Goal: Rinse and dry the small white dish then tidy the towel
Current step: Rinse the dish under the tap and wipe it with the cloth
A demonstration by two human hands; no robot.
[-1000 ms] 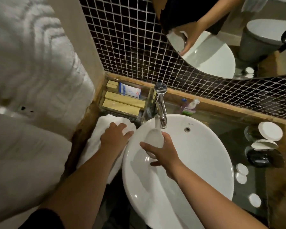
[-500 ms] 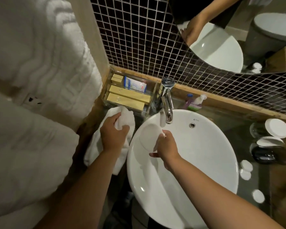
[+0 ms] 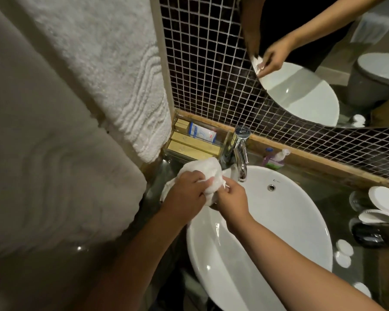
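A large white textured bath towel (image 3: 94, 70) hangs down the left wall beside the dark mosaic tiles (image 3: 202, 63). Below, a white oval basin (image 3: 279, 232) sits on the counter under a chrome tap (image 3: 240, 153). At the basin's back-left rim, the left hand (image 3: 184, 191) closes around a bunched white towel (image 3: 202, 173), fingers curled into the cloth. The right hand (image 3: 230, 199) meets it, fingers pinching into the same bundle. The small white dish appears to be wrapped inside the cloth, hidden from view. Round white lids (image 3: 383, 197) rest at the counter's right edge.
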